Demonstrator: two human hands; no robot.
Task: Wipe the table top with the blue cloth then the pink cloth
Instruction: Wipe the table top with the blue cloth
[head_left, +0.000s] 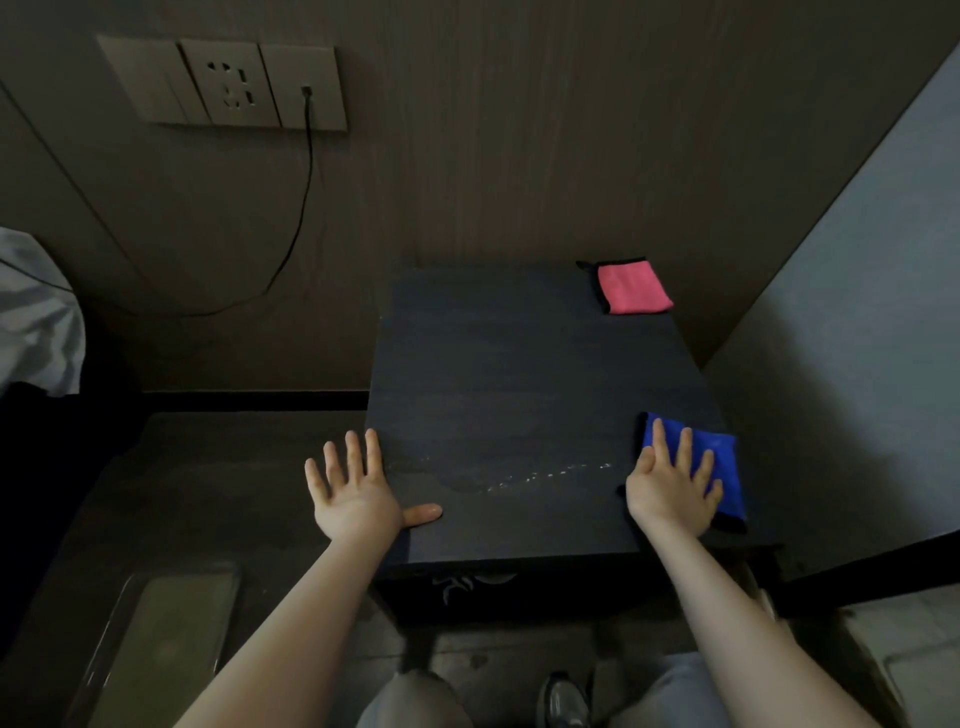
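Pressing flat with fingers spread, the right hand (670, 486) lies palm-down on the blue cloth (719, 467), which sits under and just beyond those fingers at the near right corner of the dark table top (519, 374). Nothing is pinched; the hand is open. Across from it, the left hand (353, 493) rests open at the table's near left edge, thumb on the surface. Between the two hands runs a faint pale streak (545, 475), possibly moisture. Far beyond the right hand's fingertips, the pink cloth (632, 287) lies folded at the back right corner.

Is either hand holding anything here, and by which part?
Nothing gripped. Right hand lies flat on the blue cloth; left hand is open at the table edge.
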